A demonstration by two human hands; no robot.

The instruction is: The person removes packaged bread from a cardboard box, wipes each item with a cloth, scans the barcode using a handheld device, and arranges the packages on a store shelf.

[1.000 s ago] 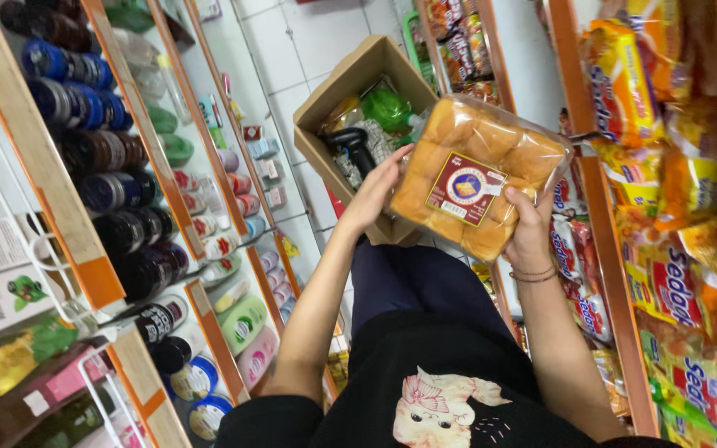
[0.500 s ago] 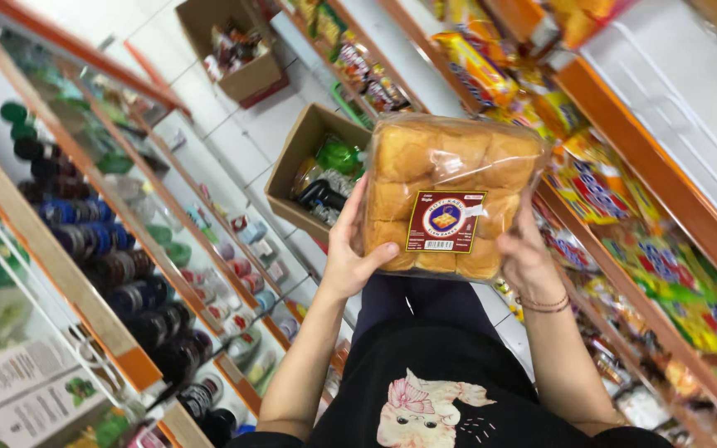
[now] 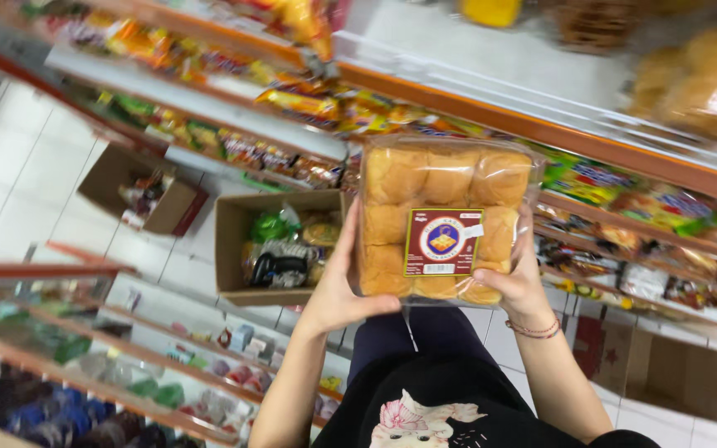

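From the head camera, both hands hold up a clear bag of bread rolls in a shop aisle. The left hand clasps the bag's left edge, thumb curled across the lower front corner and fingers running up behind the side. The right hand clamps the lower right corner, thumb pressed on the front, a thin bracelet on the wrist just below. The bag stands upright between the two grips, its dark red label facing the camera.

Just left of the left hand, lower down on the tiled floor, sits an open cardboard box of packets; a second box lies farther left. Above and to the right of the grip run orange-edged shelves of snack packets. A flat piece of cardboard lies below the right wrist.
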